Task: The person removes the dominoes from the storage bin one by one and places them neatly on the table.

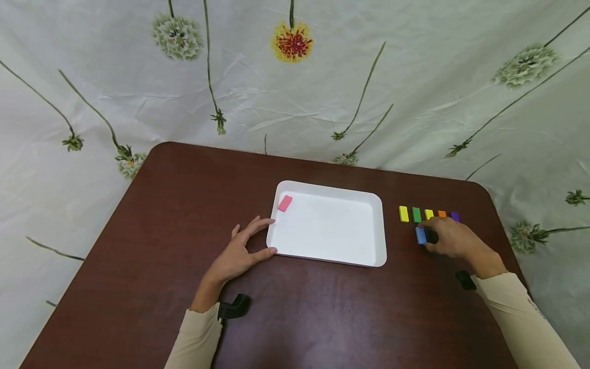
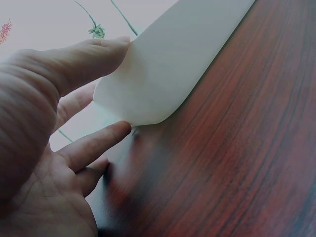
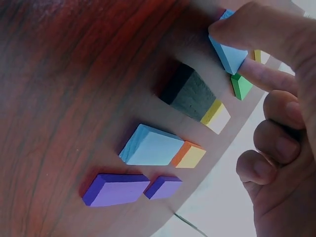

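Note:
My right hand [image 1: 449,238] pinches a blue block [image 1: 420,235] between thumb and index finger; its other fingers are curled in. In the right wrist view, the blue block [image 3: 228,47] stands tilted by the green block [image 3: 241,86]. A black block [image 3: 188,91] lies beside it on the table. My left hand [image 1: 237,256] touches the left end of a white tray [image 1: 382,233], index finger at the side and thumb at the near corner. Those fingers are mostly straight in the left wrist view, set against the tray's wall [image 2: 168,64]. Inside the tray lies a pink block [image 1: 285,203].
Right of the tray runs a row with a yellow block [image 1: 403,214], a green, another yellow, an orange and a purple one. Nearer blocks include a light blue block [image 3: 153,145] and a purple block [image 3: 116,189]. A flowered cloth [image 1: 258,77] hangs behind the brown table [image 1: 322,312].

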{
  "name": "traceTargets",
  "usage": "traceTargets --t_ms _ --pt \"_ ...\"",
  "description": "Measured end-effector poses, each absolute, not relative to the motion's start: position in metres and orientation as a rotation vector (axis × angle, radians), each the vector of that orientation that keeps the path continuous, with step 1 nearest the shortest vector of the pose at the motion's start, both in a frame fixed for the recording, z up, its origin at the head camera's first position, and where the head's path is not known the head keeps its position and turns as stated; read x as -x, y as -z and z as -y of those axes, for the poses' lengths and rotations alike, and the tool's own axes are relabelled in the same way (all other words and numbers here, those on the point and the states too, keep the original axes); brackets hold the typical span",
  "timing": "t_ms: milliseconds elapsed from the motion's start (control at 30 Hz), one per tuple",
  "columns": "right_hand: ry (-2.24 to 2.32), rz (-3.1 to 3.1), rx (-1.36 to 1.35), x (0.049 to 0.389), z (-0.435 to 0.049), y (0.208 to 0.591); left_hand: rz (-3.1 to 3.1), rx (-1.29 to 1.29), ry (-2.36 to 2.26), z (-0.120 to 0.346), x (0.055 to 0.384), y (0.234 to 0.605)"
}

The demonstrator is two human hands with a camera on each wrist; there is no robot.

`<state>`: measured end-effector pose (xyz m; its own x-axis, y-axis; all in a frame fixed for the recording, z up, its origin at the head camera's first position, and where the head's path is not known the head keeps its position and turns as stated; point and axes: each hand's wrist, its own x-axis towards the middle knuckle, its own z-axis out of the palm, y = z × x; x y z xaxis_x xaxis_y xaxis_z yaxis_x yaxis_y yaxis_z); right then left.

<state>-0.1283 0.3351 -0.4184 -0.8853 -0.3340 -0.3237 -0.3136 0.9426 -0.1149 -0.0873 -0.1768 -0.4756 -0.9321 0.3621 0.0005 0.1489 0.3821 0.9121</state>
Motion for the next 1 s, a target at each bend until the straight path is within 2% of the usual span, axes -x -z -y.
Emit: traceTargets --t_ms 467,867,1000 --pt "0.255 -2.828 0.513 0.127 -0.324 0.402 -2.444 -0.447 -1.573 0.178 0.086 0.477" --pt "0.610 -2.965 0.786 0.148 -0.267 0.391 -2.443 -0.457 -1.574 0.177 0.087 0.477" --pt "0.730 -2.952 0.795 0.159 -0.238 0.393 -2.447 -0.454 -1.571 0.177 0.088 0.476"
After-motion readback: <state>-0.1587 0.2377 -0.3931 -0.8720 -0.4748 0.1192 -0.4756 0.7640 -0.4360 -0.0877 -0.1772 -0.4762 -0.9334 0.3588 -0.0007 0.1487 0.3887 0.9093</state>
